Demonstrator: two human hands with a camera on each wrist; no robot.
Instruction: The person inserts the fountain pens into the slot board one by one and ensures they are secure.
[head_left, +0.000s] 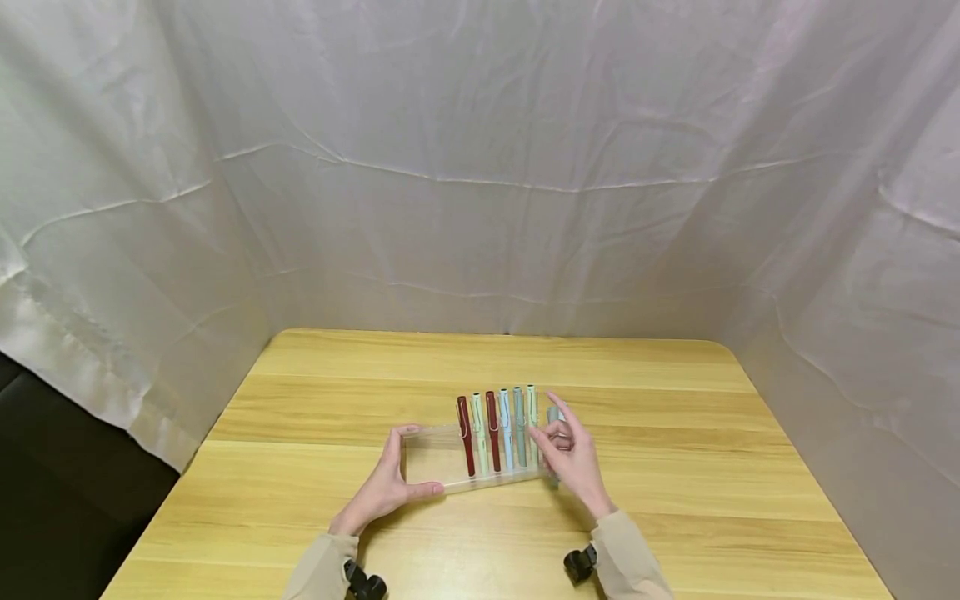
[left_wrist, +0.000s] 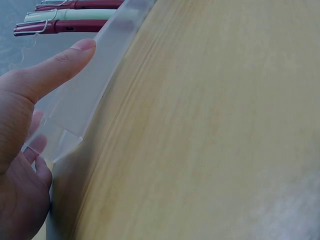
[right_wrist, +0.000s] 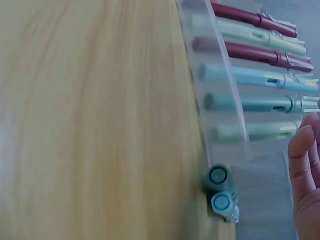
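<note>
My left hand (head_left: 392,482) grips the left end of a clear plastic pen tray (head_left: 431,454), thumb on its near edge and fingers at the far side. Several clip pens lie side by side in the tray: a dark red pen (head_left: 467,435) leftmost, then pale green, dark red, light blue, teal, and a pale green pen (right_wrist: 260,131) rightmost. My right hand (head_left: 572,458) is at the tray's right end, index finger extended, thumb by that last pen. Whether it touches the pen is unclear. Under the right hand lie a teal pen (right_wrist: 218,175) and a light blue pen (right_wrist: 221,201), mostly hidden.
The wooden table (head_left: 675,467) extends around the tray on all sides. Pale curtains (head_left: 480,208) hang behind and beside it. A dark surface (head_left: 60,475) shows beyond the table's left edge. Each sleeve carries a small black wrist camera (head_left: 365,582).
</note>
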